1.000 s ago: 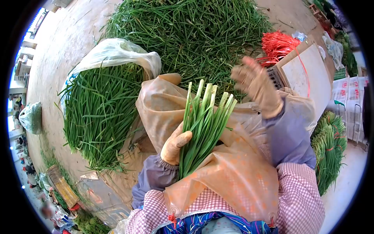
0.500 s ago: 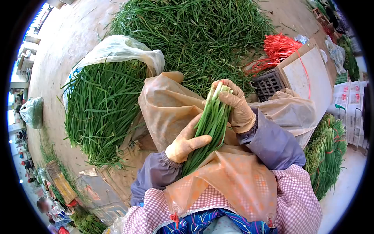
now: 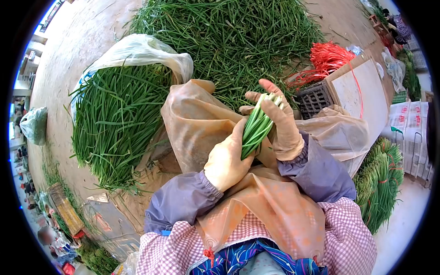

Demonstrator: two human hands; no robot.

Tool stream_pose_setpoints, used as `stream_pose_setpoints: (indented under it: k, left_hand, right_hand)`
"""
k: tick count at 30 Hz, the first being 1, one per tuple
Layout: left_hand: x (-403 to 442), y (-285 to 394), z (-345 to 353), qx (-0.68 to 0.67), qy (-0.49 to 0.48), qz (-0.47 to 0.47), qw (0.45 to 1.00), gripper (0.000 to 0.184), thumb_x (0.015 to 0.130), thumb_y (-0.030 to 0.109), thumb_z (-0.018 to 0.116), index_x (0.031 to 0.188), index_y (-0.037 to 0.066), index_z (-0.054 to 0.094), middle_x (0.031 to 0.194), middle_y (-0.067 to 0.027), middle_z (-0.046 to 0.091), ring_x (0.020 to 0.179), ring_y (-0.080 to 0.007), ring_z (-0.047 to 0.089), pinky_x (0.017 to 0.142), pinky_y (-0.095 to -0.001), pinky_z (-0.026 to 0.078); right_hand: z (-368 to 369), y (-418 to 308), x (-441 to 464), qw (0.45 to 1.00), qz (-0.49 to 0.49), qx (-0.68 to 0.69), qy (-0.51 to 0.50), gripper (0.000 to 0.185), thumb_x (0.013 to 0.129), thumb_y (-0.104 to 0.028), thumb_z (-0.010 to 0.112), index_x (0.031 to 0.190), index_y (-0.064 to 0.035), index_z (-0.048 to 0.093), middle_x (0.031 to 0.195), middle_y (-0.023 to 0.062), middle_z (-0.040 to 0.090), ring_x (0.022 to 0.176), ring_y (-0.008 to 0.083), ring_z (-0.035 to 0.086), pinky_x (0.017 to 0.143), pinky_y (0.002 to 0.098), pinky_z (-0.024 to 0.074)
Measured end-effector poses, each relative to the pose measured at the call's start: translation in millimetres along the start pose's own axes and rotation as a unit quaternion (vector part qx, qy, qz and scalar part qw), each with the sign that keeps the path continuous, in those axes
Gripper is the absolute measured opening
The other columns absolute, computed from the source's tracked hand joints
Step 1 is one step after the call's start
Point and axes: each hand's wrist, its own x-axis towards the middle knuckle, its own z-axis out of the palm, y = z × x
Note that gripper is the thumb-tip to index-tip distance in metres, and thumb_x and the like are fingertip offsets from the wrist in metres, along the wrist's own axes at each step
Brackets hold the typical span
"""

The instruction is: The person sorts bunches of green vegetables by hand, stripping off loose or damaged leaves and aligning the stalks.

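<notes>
A small bunch of green stalks point(image 3: 257, 129) stands tilted over my lap, its pale cut ends at the top. Wrapped round its lower part is my left hand point(image 3: 228, 158), in a tan glove. My right hand point(image 3: 282, 126), gloved too, lies against the bunch's right side near the pale ends; its thumb crosses the stalks and some fingers stretch out behind them. The lower leaves are hidden by my left hand and the apron point(image 3: 270, 206).
A bag of long green leaves point(image 3: 121, 114) is at the left, a wide heap of greens point(image 3: 224, 41) ahead. Red ties point(image 3: 331, 57), a dark crate point(image 3: 315, 99) and a white board point(image 3: 362, 87) lie to the right, with tied bunches point(image 3: 379, 183) beyond my right sleeve.
My right hand came in from the right to the bunch's top, then loosened some fingers. My left hand has moved up the bunch, and the stalks are gathered closer together.
</notes>
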Motion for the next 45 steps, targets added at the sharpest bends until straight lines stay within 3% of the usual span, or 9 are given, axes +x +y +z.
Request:
stream_pose_setpoints:
  k: [6,8,16,23,28,32,37,41,45]
  left_hand:
    - [11,-40,-20,-0.260,-0.180,0.104,0.943,0.093,0.084,0.029,0.074,0.151,-0.001,0.018,0.134,-0.0236,0.051,0.125,-0.0305,0.051,0.105,-0.0398,0.040]
    - [21,-25,-46,-0.426,-0.268,-0.006,0.864,0.106,0.082,0.049,0.074,0.153,-0.002,0.014,0.146,-0.0203,0.040,0.135,-0.0269,0.041,0.111,-0.0389,0.032]
    - [44,-8,-18,-0.479,-0.344,-0.050,0.806,0.079,0.076,0.037,0.078,0.137,0.000,0.044,0.124,-0.0114,0.057,0.112,-0.0218,0.056,0.097,-0.0349,0.046]
    - [45,-5,-17,-0.481,-0.288,-0.128,0.818,0.065,0.074,0.019,0.079,0.128,0.001,0.050,0.111,-0.0101,0.062,0.095,-0.0218,0.065,0.083,-0.0354,0.056]
    - [45,-11,-15,-0.473,-0.226,-0.097,0.846,0.056,0.076,0.009,0.075,0.126,0.001,0.052,0.098,-0.0078,0.065,0.083,-0.0206,0.067,0.076,-0.0326,0.057]
    - [40,-2,-10,-0.495,-0.203,-0.076,0.841,0.059,0.076,0.006,0.075,0.130,0.003,0.050,0.099,-0.0068,0.065,0.084,-0.0188,0.067,0.075,-0.0319,0.057]
    - [31,-3,-10,-0.530,-0.189,-0.115,0.818,0.061,0.075,0.004,0.076,0.130,0.004,0.049,0.102,-0.0055,0.064,0.086,-0.0172,0.065,0.076,-0.0316,0.057]
    - [29,-15,-5,-0.500,-0.171,-0.107,0.842,0.064,0.075,0.001,0.076,0.133,0.005,0.048,0.107,-0.0055,0.063,0.089,-0.0158,0.064,0.077,-0.0306,0.056]
    - [29,-14,1,-0.492,-0.133,-0.072,0.857,0.069,0.074,0.000,0.076,0.136,0.004,0.046,0.114,-0.0053,0.061,0.096,-0.0152,0.062,0.087,-0.0303,0.052]
  right_hand:
    - [-20,1,10,0.986,-0.016,0.132,-0.097,0.036,0.091,-0.011,0.064,0.125,-0.0052,0.053,0.091,0.0089,0.065,0.084,0.0244,0.067,0.082,0.0408,0.0579]
    - [-25,2,16,0.975,-0.046,0.155,-0.150,0.041,0.090,-0.015,0.066,0.128,-0.0068,0.052,0.091,0.0086,0.064,0.083,0.0238,0.065,0.085,0.0421,0.0555]
    - [-21,-9,23,0.954,-0.039,0.212,-0.206,0.044,0.090,-0.019,0.065,0.131,-0.0075,0.051,0.092,0.0080,0.063,0.085,0.0224,0.063,0.092,0.0467,0.0510]
    - [-24,-19,21,0.991,0.016,0.080,-0.101,0.052,0.094,-0.020,0.064,0.138,-0.0077,0.040,0.106,0.0120,0.065,0.094,0.0202,0.064,0.088,0.0329,0.0538]
    - [-36,-39,2,0.948,-0.239,-0.179,0.114,0.040,0.090,-0.015,0.071,0.125,-0.0063,0.053,0.098,0.0025,0.065,0.087,0.0077,0.059,0.078,0.0231,0.0500]
    - [-16,-53,-20,0.915,-0.035,-0.400,0.026,0.024,0.088,-0.015,0.073,0.105,-0.0041,0.062,0.078,-0.0015,0.062,0.071,0.0056,0.056,0.064,0.0207,0.0469]
    - [-27,-52,-4,0.958,0.085,-0.273,-0.030,0.016,0.088,-0.007,0.068,0.101,-0.0013,0.062,0.076,0.0001,0.062,0.064,0.0053,0.056,0.056,0.0213,0.0453]
    - [-15,-34,-8,0.831,-0.174,-0.527,0.029,0.018,0.085,-0.003,0.067,0.102,-0.0027,0.063,0.081,0.0077,0.068,0.071,0.0164,0.067,0.064,0.0312,0.0532]
    - [-21,-40,2,0.675,-0.254,-0.693,-0.001,0.018,0.083,-0.001,0.068,0.101,-0.0040,0.068,0.088,0.0140,0.070,0.078,0.0267,0.069,0.071,0.0341,0.0555]
